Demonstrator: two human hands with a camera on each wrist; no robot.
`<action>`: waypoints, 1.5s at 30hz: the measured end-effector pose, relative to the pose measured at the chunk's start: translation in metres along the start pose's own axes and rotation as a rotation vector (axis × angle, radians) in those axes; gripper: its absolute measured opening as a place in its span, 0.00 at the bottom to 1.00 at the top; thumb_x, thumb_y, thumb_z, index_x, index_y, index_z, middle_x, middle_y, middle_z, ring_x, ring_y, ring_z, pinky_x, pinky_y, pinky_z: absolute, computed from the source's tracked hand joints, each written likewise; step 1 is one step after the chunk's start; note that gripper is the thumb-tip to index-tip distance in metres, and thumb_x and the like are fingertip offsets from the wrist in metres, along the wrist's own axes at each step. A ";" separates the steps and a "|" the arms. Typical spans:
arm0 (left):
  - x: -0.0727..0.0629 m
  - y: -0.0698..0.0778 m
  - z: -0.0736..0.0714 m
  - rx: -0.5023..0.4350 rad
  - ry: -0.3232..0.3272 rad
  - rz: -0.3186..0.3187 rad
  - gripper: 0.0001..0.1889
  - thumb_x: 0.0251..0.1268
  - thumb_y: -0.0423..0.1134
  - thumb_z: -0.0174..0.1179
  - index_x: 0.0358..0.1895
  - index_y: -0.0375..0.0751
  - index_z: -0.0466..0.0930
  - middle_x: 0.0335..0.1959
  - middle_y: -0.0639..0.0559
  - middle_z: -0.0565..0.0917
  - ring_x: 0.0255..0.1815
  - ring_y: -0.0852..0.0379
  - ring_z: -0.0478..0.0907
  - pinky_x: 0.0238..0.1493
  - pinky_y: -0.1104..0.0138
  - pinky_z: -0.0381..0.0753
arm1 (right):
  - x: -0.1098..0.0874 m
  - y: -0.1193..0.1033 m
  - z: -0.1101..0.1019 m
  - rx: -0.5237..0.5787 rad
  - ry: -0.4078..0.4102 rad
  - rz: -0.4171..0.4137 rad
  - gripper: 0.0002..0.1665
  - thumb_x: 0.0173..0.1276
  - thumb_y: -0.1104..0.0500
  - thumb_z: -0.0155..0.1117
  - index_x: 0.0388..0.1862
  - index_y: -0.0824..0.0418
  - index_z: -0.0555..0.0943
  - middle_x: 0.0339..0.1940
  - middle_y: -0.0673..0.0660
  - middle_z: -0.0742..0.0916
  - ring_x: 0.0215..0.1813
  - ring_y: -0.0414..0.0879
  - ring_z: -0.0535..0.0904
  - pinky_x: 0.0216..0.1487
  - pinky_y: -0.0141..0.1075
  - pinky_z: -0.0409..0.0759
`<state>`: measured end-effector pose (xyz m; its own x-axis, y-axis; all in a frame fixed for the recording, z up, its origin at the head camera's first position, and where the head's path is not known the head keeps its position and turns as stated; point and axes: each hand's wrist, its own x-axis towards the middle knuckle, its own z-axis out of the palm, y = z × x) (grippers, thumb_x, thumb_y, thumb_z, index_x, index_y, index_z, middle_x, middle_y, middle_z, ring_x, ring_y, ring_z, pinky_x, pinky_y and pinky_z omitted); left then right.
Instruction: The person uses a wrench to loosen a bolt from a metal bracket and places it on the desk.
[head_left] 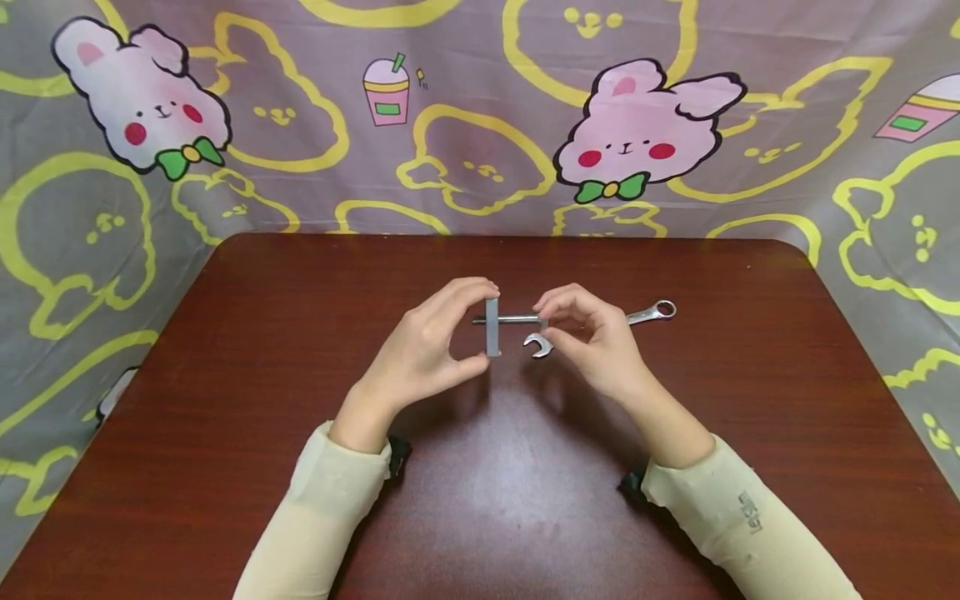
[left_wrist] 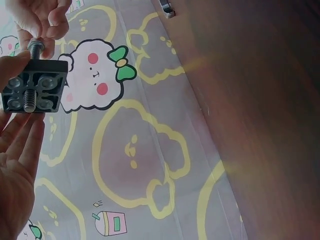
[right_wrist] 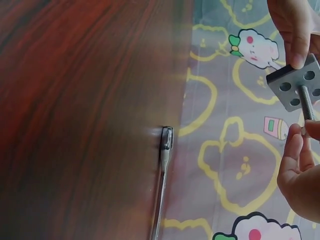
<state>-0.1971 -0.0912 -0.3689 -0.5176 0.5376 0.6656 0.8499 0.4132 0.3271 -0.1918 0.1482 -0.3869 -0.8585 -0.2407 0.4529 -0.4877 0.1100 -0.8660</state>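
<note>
Left hand (head_left: 423, 342): thumb and fingertips grip opposite edges of square grey plate (head_left: 492, 327) with four round holes; plate on edge, just right of palm, raised above table. Threaded bolt (head_left: 519, 319) runs through plate's middle, tip poking out toward left palm, head end toward right. Right hand (head_left: 600, 346): thumb and fingers pinch bolt's head end. Combination wrench (head_left: 648, 313) on wood-grain table (head_left: 480, 517) beneath right hand, open end showing left of it, ring end right.

Your surroundings: brown table (head_left: 202, 400), bunny-print curtain (head_left: 480, 75).
You have a wrench (head_left: 641, 317) right of centre on the table; the curtain hangs along its far, left and right sides.
</note>
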 end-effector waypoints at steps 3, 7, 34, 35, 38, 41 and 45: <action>0.000 -0.001 0.001 -0.004 0.001 -0.001 0.35 0.41 0.29 0.72 0.60 0.35 0.72 0.58 0.44 0.79 0.61 0.52 0.77 0.64 0.63 0.77 | -0.001 0.000 0.000 0.026 -0.009 -0.024 0.10 0.57 0.80 0.61 0.37 0.72 0.79 0.44 0.54 0.84 0.42 0.41 0.83 0.46 0.28 0.83; -0.001 0.000 0.000 -0.002 0.001 -0.002 0.35 0.41 0.28 0.72 0.60 0.35 0.72 0.58 0.45 0.79 0.61 0.52 0.77 0.64 0.63 0.76 | -0.001 -0.001 -0.002 0.061 -0.026 0.002 0.09 0.60 0.77 0.63 0.40 0.73 0.79 0.46 0.52 0.84 0.46 0.39 0.82 0.44 0.28 0.83; 0.000 0.000 0.000 0.008 0.004 0.032 0.34 0.42 0.27 0.71 0.59 0.34 0.73 0.59 0.43 0.79 0.62 0.51 0.77 0.65 0.63 0.75 | 0.005 -0.003 -0.009 -0.048 -0.110 0.002 0.11 0.59 0.77 0.65 0.40 0.69 0.80 0.44 0.56 0.81 0.39 0.41 0.81 0.39 0.28 0.82; 0.000 0.000 0.000 0.007 0.006 0.029 0.34 0.42 0.27 0.71 0.59 0.34 0.73 0.59 0.43 0.79 0.62 0.51 0.77 0.65 0.63 0.75 | 0.005 -0.003 -0.008 -0.050 -0.110 -0.011 0.11 0.58 0.78 0.65 0.39 0.69 0.80 0.45 0.57 0.81 0.40 0.42 0.81 0.39 0.28 0.82; 0.000 -0.001 0.000 0.006 0.008 0.025 0.34 0.42 0.27 0.71 0.59 0.34 0.73 0.59 0.43 0.79 0.62 0.51 0.77 0.65 0.63 0.75 | 0.005 -0.003 -0.008 -0.069 -0.105 -0.015 0.12 0.58 0.78 0.65 0.40 0.69 0.81 0.45 0.55 0.81 0.40 0.40 0.81 0.37 0.28 0.82; -0.001 -0.001 0.001 0.003 0.006 0.024 0.34 0.42 0.27 0.71 0.59 0.34 0.72 0.59 0.43 0.79 0.62 0.51 0.77 0.65 0.63 0.75 | 0.005 -0.003 -0.009 -0.051 -0.100 0.028 0.13 0.60 0.76 0.66 0.44 0.69 0.81 0.45 0.49 0.82 0.41 0.39 0.82 0.37 0.28 0.82; -0.001 -0.002 0.001 0.000 0.006 0.030 0.34 0.41 0.26 0.72 0.59 0.34 0.73 0.59 0.42 0.79 0.62 0.51 0.77 0.65 0.63 0.76 | 0.005 -0.002 -0.013 -0.027 -0.102 0.104 0.13 0.65 0.71 0.64 0.49 0.69 0.80 0.44 0.47 0.84 0.40 0.37 0.82 0.38 0.27 0.81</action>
<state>-0.1980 -0.0915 -0.3708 -0.4915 0.5451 0.6792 0.8649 0.3969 0.3073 -0.1974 0.1587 -0.3798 -0.8846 -0.3230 0.3363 -0.4025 0.1649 -0.9005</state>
